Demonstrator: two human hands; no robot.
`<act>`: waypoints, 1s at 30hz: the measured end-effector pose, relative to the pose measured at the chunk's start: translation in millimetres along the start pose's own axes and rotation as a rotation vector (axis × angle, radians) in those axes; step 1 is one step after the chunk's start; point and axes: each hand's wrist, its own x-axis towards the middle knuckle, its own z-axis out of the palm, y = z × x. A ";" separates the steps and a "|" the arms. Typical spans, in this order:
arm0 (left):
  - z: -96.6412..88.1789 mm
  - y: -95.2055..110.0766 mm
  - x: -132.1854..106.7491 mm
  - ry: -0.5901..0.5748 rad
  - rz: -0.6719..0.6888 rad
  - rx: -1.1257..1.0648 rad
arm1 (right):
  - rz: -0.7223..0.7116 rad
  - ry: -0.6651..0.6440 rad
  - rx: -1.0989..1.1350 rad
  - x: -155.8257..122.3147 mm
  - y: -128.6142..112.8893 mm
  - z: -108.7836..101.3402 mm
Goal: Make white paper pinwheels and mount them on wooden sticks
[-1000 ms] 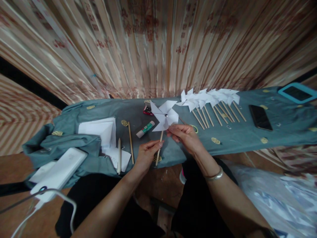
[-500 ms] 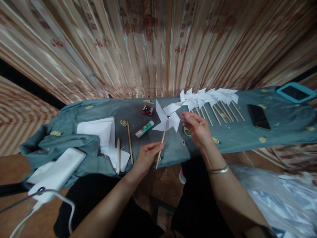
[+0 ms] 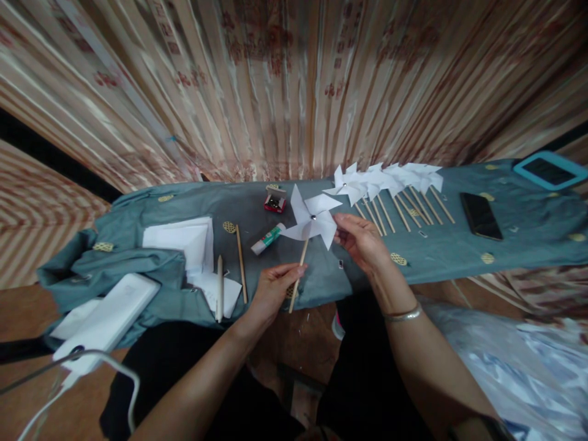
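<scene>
Pinwheel (image 3: 310, 226) slants away, its stick (image 3: 304, 252) pinched in the left hand (image 3: 275, 286); the right hand (image 3: 365, 241), nearer the paper blades (image 3: 327, 228), curls at their right edge, grip unclear.

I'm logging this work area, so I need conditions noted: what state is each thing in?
Left hand: closed on the pinwheel's stick
Right hand: fingertips at a blade's edge, grip unclear
Held pinwheel: mounted, pinned at centre
Pinwheel row: lying overlapped
Red box: open
Glue stick: lying down
Loose stick: bare, lying
White paper: piled
Phone: screen dark
Blue-framed device: screen dark
</scene>
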 end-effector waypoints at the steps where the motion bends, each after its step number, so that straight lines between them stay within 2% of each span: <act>1: -0.3 -0.6 0.7 0.006 0.004 0.003 | -0.001 -0.003 0.000 -0.4 -0.1 0.2; 12: -0.4 0.2 2.5 0.022 0.062 -0.009 | 0.041 -0.026 -0.027 -5.6 1.6 7.0; 30: 0.0 -0.1 4.1 0.029 0.069 -0.018 | 0.053 -0.070 -0.065 -12.8 6.0 14.3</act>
